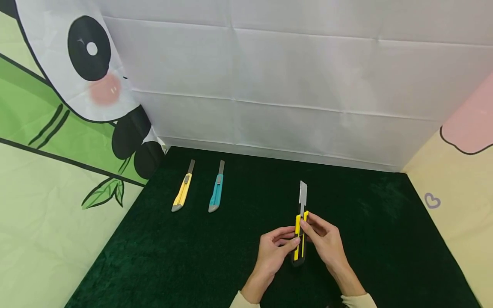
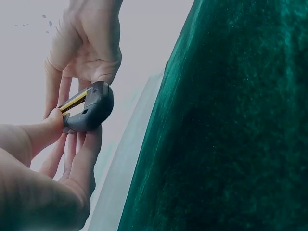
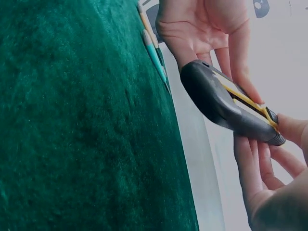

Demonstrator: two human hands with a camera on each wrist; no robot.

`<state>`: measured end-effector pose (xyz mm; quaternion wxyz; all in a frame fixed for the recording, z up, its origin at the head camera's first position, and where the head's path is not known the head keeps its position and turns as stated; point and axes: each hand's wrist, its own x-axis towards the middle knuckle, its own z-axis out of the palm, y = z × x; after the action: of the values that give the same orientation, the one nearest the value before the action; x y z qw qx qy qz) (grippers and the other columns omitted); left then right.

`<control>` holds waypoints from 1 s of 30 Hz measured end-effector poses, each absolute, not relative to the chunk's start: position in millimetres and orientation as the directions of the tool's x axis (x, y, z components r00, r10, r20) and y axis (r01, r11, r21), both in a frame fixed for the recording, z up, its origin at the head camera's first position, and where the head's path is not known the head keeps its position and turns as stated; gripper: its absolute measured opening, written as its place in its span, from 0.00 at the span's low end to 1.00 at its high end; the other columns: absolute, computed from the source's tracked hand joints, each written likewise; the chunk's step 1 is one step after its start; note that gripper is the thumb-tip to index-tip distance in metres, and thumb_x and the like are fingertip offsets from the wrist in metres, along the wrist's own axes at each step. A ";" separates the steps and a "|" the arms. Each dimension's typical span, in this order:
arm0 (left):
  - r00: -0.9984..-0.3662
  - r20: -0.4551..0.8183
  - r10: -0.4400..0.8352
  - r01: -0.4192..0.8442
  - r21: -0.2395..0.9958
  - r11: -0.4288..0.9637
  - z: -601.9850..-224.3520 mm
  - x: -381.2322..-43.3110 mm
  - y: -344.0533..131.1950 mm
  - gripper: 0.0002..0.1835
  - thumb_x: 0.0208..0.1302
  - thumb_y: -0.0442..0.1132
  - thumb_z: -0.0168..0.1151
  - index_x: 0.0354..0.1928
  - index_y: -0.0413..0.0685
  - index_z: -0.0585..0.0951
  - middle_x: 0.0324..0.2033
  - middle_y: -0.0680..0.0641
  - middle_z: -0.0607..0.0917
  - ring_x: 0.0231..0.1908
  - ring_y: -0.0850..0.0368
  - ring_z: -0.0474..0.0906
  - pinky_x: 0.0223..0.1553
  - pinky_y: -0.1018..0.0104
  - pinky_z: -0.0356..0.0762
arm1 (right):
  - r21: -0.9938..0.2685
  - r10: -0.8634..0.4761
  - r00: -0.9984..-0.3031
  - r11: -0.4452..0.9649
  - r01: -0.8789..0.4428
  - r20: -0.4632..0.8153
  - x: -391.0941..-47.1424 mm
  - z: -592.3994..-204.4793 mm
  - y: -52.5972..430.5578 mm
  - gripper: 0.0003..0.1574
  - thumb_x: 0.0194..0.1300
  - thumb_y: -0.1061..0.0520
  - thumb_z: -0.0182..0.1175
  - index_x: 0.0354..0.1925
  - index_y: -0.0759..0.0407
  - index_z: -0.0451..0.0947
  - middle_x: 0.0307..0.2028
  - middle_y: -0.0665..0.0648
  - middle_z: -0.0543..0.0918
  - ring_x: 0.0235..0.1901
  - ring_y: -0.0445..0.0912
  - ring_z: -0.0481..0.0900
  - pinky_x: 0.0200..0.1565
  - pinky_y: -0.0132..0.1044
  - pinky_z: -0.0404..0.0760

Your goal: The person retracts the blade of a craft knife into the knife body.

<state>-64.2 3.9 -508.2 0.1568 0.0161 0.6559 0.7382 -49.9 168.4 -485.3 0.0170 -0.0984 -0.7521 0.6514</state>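
Both hands hold a black-and-yellow box cutter (image 1: 298, 255) above the right half of the dark green cloth. Its wide silver blade (image 1: 303, 195) is extended and points away from me. My left hand (image 1: 270, 253) grips the lower part of the handle between thumb and fingers. Higher up, my right hand (image 1: 328, 244) pinches the handle, its thumb near the slider below the blade. The black butt of the box cutter (image 2: 97, 107) faces the camera in the left wrist view. In the right wrist view, the handle (image 3: 208, 95) is tilted and the blade is hidden.
A yellow box cutter (image 1: 182, 191) and a teal box cutter (image 1: 216, 192) lie side by side at the cloth's back left, blades out. A white sheet (image 1: 285, 85) stands behind the table (image 1: 154, 256); printed fabric (image 1: 38, 214) borders the sides.
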 end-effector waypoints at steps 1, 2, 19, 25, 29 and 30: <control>-0.950 -0.181 0.255 -0.210 0.973 -0.091 -508.1 -64.1 3.8 0.14 0.65 0.40 0.73 0.52 0.51 0.87 0.48 0.52 0.86 0.46 0.57 0.83 0.49 0.61 0.83 | -0.984 0.169 -0.981 0.129 0.122 -0.100 -49.9 -485.2 168.8 0.31 0.74 0.47 0.63 0.68 0.59 0.73 0.54 0.63 0.80 0.48 0.46 0.83 0.48 0.35 0.84; -0.949 -0.182 0.258 -0.212 0.973 -0.092 -508.3 -64.2 3.9 0.14 0.65 0.40 0.73 0.52 0.51 0.87 0.48 0.52 0.86 0.46 0.57 0.83 0.48 0.61 0.83 | -0.985 0.167 -0.981 0.127 0.119 -0.097 -50.0 -485.2 169.2 0.31 0.74 0.48 0.63 0.68 0.59 0.73 0.54 0.63 0.80 0.48 0.46 0.83 0.48 0.35 0.84; -0.946 -0.192 0.262 -0.229 0.966 -0.118 -509.3 -64.0 1.7 0.16 0.65 0.39 0.72 0.54 0.48 0.86 0.48 0.50 0.87 0.44 0.56 0.84 0.45 0.63 0.84 | -0.982 0.129 -0.986 0.138 0.126 -0.109 -51.4 -487.5 170.0 0.33 0.72 0.48 0.65 0.70 0.58 0.71 0.56 0.62 0.79 0.51 0.49 0.80 0.50 0.36 0.82; -0.935 -0.225 0.276 -0.271 0.952 -0.144 -510.1 -65.5 0.0 0.16 0.65 0.40 0.72 0.54 0.48 0.87 0.48 0.49 0.87 0.44 0.56 0.85 0.46 0.61 0.84 | -0.985 0.121 -0.987 0.126 0.118 -0.103 -51.9 -488.7 170.7 0.33 0.73 0.49 0.65 0.70 0.57 0.71 0.57 0.62 0.78 0.51 0.50 0.79 0.50 0.35 0.82; -0.927 -0.250 0.278 -0.301 0.941 -0.157 -509.7 -67.1 -0.8 0.16 0.65 0.41 0.73 0.53 0.49 0.87 0.47 0.50 0.87 0.43 0.56 0.85 0.47 0.60 0.84 | -0.986 0.111 -0.989 0.118 0.114 -0.101 -52.9 -488.9 170.8 0.34 0.72 0.49 0.65 0.71 0.58 0.70 0.57 0.62 0.78 0.52 0.50 0.78 0.50 0.35 0.82; -0.925 -0.253 0.282 -0.306 0.938 -0.163 -509.8 -67.3 -1.0 0.16 0.65 0.41 0.73 0.54 0.49 0.87 0.47 0.50 0.87 0.43 0.56 0.85 0.47 0.59 0.85 | -0.987 0.109 -0.989 0.117 0.114 -0.101 -53.1 -488.9 170.9 0.34 0.72 0.50 0.65 0.71 0.58 0.70 0.57 0.62 0.78 0.52 0.50 0.78 0.50 0.35 0.82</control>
<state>-67.3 -1.0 -509.8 0.1928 -0.0094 0.6177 0.7624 -53.1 170.9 -488.9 -0.0018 -0.0748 -0.7472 0.6604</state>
